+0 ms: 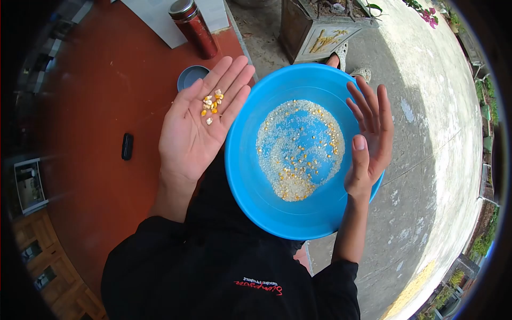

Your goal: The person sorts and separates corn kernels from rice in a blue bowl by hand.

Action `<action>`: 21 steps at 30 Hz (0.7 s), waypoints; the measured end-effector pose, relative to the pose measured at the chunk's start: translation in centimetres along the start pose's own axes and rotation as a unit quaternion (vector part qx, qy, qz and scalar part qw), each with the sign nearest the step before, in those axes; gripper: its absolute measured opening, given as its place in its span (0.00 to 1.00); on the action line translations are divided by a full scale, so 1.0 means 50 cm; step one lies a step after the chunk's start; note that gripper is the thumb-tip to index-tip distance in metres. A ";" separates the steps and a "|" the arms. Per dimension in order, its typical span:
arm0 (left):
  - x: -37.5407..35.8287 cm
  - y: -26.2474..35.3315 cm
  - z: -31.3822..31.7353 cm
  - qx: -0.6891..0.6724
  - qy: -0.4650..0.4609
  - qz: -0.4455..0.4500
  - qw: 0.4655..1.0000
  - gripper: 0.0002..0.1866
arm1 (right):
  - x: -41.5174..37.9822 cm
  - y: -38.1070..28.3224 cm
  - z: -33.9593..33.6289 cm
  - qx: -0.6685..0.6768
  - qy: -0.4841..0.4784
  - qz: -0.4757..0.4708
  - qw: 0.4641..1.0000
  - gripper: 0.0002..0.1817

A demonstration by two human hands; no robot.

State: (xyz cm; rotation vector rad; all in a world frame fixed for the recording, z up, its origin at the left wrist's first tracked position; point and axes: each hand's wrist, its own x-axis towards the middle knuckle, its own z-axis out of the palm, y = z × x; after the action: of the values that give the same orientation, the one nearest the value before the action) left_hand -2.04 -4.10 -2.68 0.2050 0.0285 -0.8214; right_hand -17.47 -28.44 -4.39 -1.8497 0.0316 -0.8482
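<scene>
My left hand [194, 125] is turned palm up with its fingers stretched out, holding a few yellow and whitish corn kernels [212, 104] on the palm and finger bases. It is just left of a round blue plastic basin [240, 197] over my lap. Inside the basin, small pale broken grains [272, 144] are spread in a ring, mixed with many corn kernels [296, 176], thickest toward the near side. My right hand [373, 133] is over the basin's right rim, fingers apart and slightly bent, with nothing visible in it.
On the reddish-brown surface at left are a small grey-blue bowl [193, 78], a red flask [196, 32] with a metal lid, a white sheet [154, 21] and a small black case [127, 146]. A square planter [320, 40] and a foot in a light clog [341, 56] are beyond the basin.
</scene>
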 end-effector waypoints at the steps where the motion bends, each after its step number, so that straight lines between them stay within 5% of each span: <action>1: 0.013 0.025 -0.021 0.037 0.013 0.038 0.999 0.29 | -0.001 -0.003 0.003 0.011 0.026 0.008 1.000 0.36; 7: 0.117 0.164 -0.287 0.062 0.263 0.135 0.953 0.30 | -0.013 0.010 0.022 -0.041 -0.014 0.105 0.993 0.30; 15: 0.154 0.229 -0.446 0.044 0.312 0.094 0.944 0.38 | -0.039 0.022 0.036 -0.058 -0.049 0.125 0.989 0.26; 21: 0.131 0.206 -0.383 0.067 0.311 0.101 0.942 0.41 | -0.035 0.024 0.030 -0.075 -0.016 0.118 0.990 0.23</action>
State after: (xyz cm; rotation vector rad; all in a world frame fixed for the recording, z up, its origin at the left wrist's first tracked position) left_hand 10.98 1.67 -20.39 0.5826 0.5403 -0.5259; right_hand -17.54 -27.09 -6.60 -1.9533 0.2955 -0.6650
